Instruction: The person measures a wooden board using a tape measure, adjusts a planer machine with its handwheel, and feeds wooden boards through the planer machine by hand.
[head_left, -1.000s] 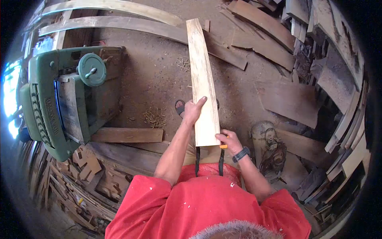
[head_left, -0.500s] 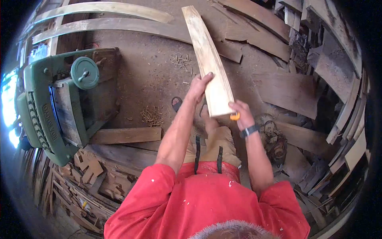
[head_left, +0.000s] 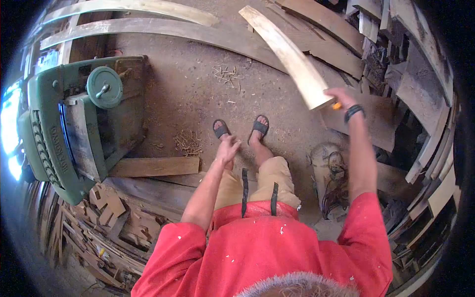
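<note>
A long, pale wooden board slants up and to the left, held near its lower end by my right hand. The fingers are closed around that end, and a small orange object shows beneath them, too little of it visible to name. My left hand is in front of my legs, off the board, with nothing seen in it. Its fingers are slightly blurred but look loosely apart.
A green machine with a handwheel stands on the left. Long planks lie across the back, and timber is stacked at the right. Wood offcuts fill the lower left. A dusty motor-like device sits right of my legs.
My left hand has let go of the board and dropped back toward my legs. My right hand has carried the board's near end up and to the right.
</note>
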{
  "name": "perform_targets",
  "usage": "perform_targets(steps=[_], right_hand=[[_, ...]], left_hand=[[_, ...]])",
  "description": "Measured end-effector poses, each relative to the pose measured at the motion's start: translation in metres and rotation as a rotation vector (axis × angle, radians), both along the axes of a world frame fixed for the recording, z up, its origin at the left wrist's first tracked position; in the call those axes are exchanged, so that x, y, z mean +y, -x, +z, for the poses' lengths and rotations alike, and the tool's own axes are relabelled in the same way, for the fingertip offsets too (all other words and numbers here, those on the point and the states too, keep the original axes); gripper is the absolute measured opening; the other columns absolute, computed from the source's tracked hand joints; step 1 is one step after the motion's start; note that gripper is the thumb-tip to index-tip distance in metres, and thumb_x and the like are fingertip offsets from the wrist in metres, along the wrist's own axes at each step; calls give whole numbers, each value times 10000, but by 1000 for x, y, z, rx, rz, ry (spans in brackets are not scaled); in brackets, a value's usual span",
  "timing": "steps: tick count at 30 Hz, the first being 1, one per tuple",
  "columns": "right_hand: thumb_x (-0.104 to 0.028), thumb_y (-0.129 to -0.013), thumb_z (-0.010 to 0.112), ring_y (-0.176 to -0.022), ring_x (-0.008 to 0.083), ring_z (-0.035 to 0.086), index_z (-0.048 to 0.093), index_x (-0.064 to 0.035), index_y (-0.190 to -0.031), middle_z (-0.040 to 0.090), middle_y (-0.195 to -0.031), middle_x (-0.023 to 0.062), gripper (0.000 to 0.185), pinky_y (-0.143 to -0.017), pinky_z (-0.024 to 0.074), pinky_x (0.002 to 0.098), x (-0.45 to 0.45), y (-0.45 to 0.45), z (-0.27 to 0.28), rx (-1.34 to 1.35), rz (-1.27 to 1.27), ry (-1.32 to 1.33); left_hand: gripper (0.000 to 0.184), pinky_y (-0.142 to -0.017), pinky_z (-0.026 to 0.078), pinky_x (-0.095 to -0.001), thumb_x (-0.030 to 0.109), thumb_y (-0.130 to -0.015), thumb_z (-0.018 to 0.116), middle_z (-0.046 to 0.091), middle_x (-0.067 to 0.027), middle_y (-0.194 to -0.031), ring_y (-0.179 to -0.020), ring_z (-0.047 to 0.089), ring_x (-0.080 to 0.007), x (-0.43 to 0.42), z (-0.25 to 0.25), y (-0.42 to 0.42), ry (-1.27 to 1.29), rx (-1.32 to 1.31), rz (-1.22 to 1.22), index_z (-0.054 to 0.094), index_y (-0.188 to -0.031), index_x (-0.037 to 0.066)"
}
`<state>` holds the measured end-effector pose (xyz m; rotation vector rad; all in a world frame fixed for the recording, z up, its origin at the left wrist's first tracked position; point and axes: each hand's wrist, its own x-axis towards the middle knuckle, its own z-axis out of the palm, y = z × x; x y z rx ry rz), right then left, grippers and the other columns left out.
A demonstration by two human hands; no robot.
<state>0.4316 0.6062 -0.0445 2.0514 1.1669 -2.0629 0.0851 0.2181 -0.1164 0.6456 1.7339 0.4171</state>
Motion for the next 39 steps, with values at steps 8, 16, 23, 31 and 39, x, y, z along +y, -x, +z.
perform_targets(steps=[8,16,23,31,39], right_hand=[[-309,-858,618,-805,297,664,703,13,-979,712,-873,158,355,-761,515,434,115,-132,-13,-602,135,-854],[-232,-822,680,-654,279,639,693,-59,-801,682,-736,150,174,-643,515,435,-138,-16,29,-391,964,-32],[-320,-889,551,-620,305,623,660,-18,-784,655,-685,159,337,-620,492,422,-315,-4,68,-33,870,45],[-199,-834,578,-808,401,630,650,-9,-816,653,-858,194,204,-725,496,459,-295,127,187,-150,880,-251],[-103,-885,554,-756,294,627,633,20,-946,640,-839,203,158,-717,488,381,-288,198,167,-85,569,-412]], left_hand=[[383,-875,519,-329,199,-938,617,687,-188,-1069,-998,667,-232,-120,22,29,32,200,446,581,-1199,-80],[330,-716,530,-274,200,-974,596,674,-88,-1053,-846,639,-143,-97,26,31,-8,-105,651,574,-1220,-18],[387,-829,535,-342,230,-930,635,716,-122,-1021,-885,686,-216,-85,59,48,-21,55,217,615,-1198,-48],[320,-764,545,-328,215,-929,627,704,-126,-941,-836,679,-191,-72,60,134,-31,-2,580,628,-1132,-33],[335,-805,538,-363,284,-895,653,713,-166,-960,-865,694,-233,-82,23,218,3,135,422,675,-1075,2]])
